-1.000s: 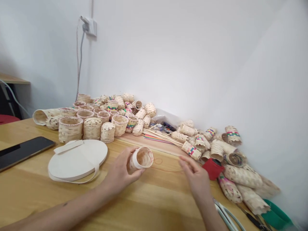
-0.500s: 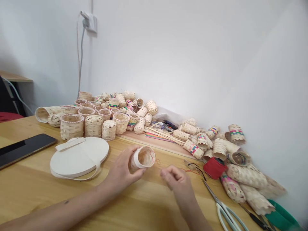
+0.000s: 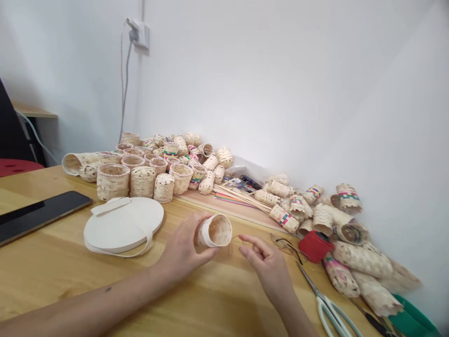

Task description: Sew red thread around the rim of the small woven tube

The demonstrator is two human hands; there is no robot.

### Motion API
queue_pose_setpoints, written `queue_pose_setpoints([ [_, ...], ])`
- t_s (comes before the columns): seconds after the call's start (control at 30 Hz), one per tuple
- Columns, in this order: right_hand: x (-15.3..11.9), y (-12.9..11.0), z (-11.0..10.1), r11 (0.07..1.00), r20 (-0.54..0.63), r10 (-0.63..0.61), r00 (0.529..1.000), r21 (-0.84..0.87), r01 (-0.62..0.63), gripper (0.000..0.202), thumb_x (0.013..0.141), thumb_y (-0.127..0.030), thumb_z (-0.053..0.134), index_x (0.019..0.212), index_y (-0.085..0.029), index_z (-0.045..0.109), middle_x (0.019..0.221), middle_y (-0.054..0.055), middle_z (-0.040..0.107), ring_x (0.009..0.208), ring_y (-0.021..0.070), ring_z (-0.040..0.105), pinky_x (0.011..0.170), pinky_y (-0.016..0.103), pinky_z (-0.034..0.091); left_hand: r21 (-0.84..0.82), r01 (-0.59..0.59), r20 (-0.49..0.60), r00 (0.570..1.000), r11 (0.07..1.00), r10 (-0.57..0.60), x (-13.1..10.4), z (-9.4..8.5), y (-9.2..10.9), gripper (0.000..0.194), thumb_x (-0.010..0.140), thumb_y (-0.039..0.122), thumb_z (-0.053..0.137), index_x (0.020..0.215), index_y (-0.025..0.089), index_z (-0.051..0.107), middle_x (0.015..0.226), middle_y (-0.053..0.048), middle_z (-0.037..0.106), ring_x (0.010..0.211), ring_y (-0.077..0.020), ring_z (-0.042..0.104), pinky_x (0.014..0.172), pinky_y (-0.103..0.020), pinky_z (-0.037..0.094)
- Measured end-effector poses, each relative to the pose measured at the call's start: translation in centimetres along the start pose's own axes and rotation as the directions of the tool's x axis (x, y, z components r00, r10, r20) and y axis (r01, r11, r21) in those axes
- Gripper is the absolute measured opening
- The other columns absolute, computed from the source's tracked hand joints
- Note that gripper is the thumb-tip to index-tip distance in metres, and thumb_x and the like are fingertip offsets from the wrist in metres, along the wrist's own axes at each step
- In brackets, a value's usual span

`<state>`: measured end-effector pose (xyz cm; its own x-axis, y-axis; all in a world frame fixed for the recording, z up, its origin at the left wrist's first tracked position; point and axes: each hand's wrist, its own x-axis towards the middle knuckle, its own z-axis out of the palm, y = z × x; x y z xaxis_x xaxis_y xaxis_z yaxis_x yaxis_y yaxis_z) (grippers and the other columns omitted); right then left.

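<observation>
A small woven basket (image 3: 220, 230) with a pale band around its rim is tilted, its opening toward the right and the camera. My left hand (image 3: 185, 245) wraps round it from the left. Just right of the rim is my right hand (image 3: 261, 255), thumb and index finger apart. A thin reddish thread (image 3: 234, 238) runs from the basket's rim to near the right index fingertip. Left of the basket, a flat white coil of strip (image 3: 122, 227) lies on the wooden table (image 3: 196, 299).
Many woven baskets (image 3: 112, 183) stand at the back left; more lie piled at right (image 3: 363, 257). White-handled scissors (image 3: 331, 309), glasses (image 3: 286, 243) and a red spool (image 3: 315, 245) are on the right. A phone (image 3: 42, 213) lies at far left.
My right hand's curled fingers have opened, with the index stretched toward the basket. The basket stays in my left hand. The whole view has shifted slightly.
</observation>
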<state>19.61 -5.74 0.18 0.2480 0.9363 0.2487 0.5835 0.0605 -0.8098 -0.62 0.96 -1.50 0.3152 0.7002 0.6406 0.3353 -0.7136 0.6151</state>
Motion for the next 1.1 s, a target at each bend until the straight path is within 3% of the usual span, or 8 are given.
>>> queue_pose_setpoints([
  [0.17,-0.9,-0.6,1.5,0.993,0.093,-0.063,0.994,0.11,0.052,0.032,0.073,-0.039,0.064,0.094,-0.017,0.072,0.054,-0.008,0.02,0.048,0.009,0.022,0.048,0.022,0.017,-0.024,-0.064,0.025,0.998,0.998,0.064,-0.3,0.2,0.0,0.054,0.068,0.026,0.072,0.116,0.023,0.046,0.113,-0.007,0.06,0.105,-0.0259,0.057,0.089,-0.04,0.047],
  [0.4,-1.1,-0.5,1.7,0.992,0.137,-0.064,0.988,0.112,0.049,0.024,0.077,-0.04,0.061,0.077,-0.016,0.067,0.05,-0.009,0.021,0.047,0.0083,0.02,0.046,0.023,0.015,-0.037,0.011,0.072,0.997,0.999,-0.008,-0.6,0.4,0.0,0.055,0.069,0.037,0.072,0.116,0.022,0.047,0.114,-0.009,0.061,0.105,-0.0274,0.058,0.09,-0.042,0.046],
  [0.6,-1.4,-0.8,1.8,0.981,0.177,-0.084,0.981,0.188,0.05,0.029,0.08,-0.042,0.057,0.068,-0.017,0.06,0.054,-0.007,0.032,0.05,0.0087,0.026,0.047,0.022,0.02,-0.071,0.114,0.182,0.978,0.991,-0.099,-0.8,0.8,-0.9,0.064,0.065,0.041,0.074,0.119,0.022,0.046,0.116,-0.009,0.061,0.107,-0.0287,0.058,0.089,-0.044,0.047],
  [0.7,-1.3,-0.6,1.7,0.96,0.186,-0.069,0.98,0.279,0.014,0.03,0.081,-0.044,0.057,0.069,-0.017,0.059,0.052,-0.007,0.035,0.048,0.0083,0.027,0.046,0.022,0.021,-0.079,0.06,0.175,0.983,0.995,-0.046,-0.6,0.4,-0.9,0.067,0.067,0.041,0.073,0.125,0.022,0.044,0.124,-0.011,0.057,0.114,-0.0289,0.053,0.095,-0.045,0.043],
  [0.8,-1.1,-0.4,1.5,0.947,0.21,-0.06,0.976,0.322,-0.011,0.03,0.08,-0.045,0.058,0.069,-0.016,0.059,0.052,-0.006,0.041,0.046,0.0079,0.03,0.045,0.021,0.022,-0.077,-0.096,0.18,0.978,0.992,0.108,-0.2,-0.5,-0.2,0.051,0.075,0.035,0.067,0.121,0.022,0.05,0.126,-0.01,0.056,0.118,-0.0262,0.049,0.1,-0.042,0.04],
  [0.9,-1.1,-0.4,1.6,0.947,0.198,-0.077,0.977,0.322,0.01,0.03,0.08,-0.044,0.059,0.067,-0.016,0.059,0.05,-0.007,0.038,0.046,0.0077,0.028,0.045,0.021,0.02,-0.109,-0.219,0.211,0.948,0.97,0.238,0.2,-1.1,0.6,0.023,0.082,0.027,0.061,0.104,0.023,0.06,0.118,-0.006,0.061,0.114,-0.0218,0.052,0.099,-0.038,0.038],
  [0.97,-1.3,-0.6,1.6,0.943,0.204,-0.081,0.976,0.333,0.009,0.03,0.08,-0.044,0.059,0.067,-0.016,0.059,0.049,-0.008,0.035,0.046,0.0077,0.027,0.045,0.021,0.019,-0.144,-0.244,0.217,0.938,0.959,0.271,0.4,-1.1,0.8,0.009,0.084,0.024,0.057,0.091,0.023,0.064,0.11,-0.004,0.065,0.11,-0.02,0.054,0.098,-0.036,0.038],
  [1.1,-1.8,-1.2,1.7,0.944,0.246,-0.102,0.964,0.331,0.016,0.029,0.081,-0.043,0.057,0.067,-0.017,0.056,0.051,-0.007,0.034,0.047,0.0081,0.027,0.046,0.021,0.021,-0.15,-0.181,0.225,0.951,0.972,0.212,0.5,-1.0,0.8,0.014,0.086,0.026,0.055,0.077,0.022,0.065,0.097,-0.004,0.068,0.099,-0.0206,0.056,0.089,-0.036,0.04],
])
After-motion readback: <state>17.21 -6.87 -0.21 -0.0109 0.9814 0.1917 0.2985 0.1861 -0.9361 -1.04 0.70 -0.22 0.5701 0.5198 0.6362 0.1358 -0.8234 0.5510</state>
